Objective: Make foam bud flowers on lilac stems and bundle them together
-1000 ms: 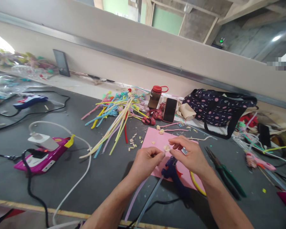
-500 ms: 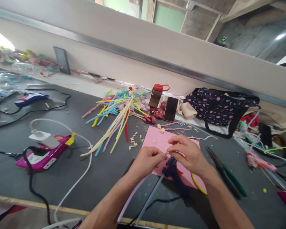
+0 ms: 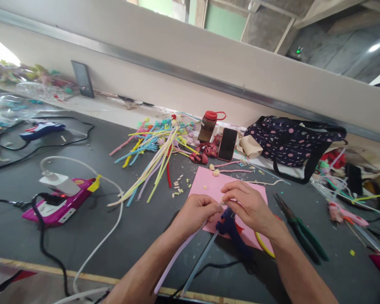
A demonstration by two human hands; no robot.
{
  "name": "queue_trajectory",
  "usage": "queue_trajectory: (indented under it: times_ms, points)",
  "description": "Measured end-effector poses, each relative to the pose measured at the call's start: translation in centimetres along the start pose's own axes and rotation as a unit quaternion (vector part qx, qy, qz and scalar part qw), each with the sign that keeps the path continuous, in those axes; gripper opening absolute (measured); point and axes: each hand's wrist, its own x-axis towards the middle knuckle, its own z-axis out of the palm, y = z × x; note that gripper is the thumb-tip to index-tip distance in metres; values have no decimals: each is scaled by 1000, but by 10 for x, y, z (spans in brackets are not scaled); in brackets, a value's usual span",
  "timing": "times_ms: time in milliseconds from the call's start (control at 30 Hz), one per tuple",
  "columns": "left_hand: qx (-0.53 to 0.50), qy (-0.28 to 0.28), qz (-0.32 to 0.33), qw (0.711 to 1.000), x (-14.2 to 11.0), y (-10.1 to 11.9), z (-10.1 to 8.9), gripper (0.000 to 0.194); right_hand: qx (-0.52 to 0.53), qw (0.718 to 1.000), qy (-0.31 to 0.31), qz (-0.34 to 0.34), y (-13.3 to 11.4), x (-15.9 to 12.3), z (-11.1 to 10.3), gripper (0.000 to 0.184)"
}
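Observation:
My left hand (image 3: 194,214) is closed in a pinch on the top of a lilac pipe cleaner (image 3: 174,264) that trails down toward the table's front edge. My right hand (image 3: 248,207) is closed too, fingertips meeting the left hand's at a small cream piece that is almost hidden. Both hands hover over a pink sheet (image 3: 210,185). Under them lies a dark blue glue gun (image 3: 232,232) with a glue stick (image 3: 198,266) sticking out behind. A yellow ring (image 3: 263,249) peeks out under my right wrist.
A pile of coloured pipe cleaners (image 3: 155,154) lies behind the sheet, with small cut bits. Pliers (image 3: 300,230) sit to the right. A brown bottle (image 3: 207,126), phone (image 3: 227,144) and dotted bag (image 3: 288,141) stand at the back. A magenta glue gun (image 3: 61,202) and cables are left.
My right hand's fingers have closed in over the small cream piece, hiding it. The lilac pipe cleaner now hangs lower and further left from my left hand.

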Motion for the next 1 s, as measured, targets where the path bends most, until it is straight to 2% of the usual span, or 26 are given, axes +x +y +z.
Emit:
queue_trajectory:
  times_ms: [267, 400, 500, 567, 633, 767, 1000]
  points:
    - [-26, 4, 4, 1000, 1, -1, 1, 20, 0, 1000, 3, -5, 2, 1, 2, 13]
    - [-46, 4, -1, 999, 1, -1, 1, 20, 45, 999, 13, -6, 0, -1, -5, 17]
    - [-98, -7, -17, 995, 1, -1, -1, 21, 114, 990, 76, 38, -3, -5, -11, 21]
    - [-150, -25, -26, 988, 2, -1, -3, 23, 169, 972, 132, 92, -5, -7, -12, 22]
    - [-194, -36, -32, 980, 2, -1, -5, 24, 216, 952, 158, 145, -5, -7, -9, 23]
    - [-236, -39, -37, 970, 1, -1, -8, 25, 278, 929, 116, 213, -1, -4, 5, 26]
    - [-268, -70, -43, 960, -1, -1, -7, 25, 391, 886, 47, 246, 1, -2, 20, 37]
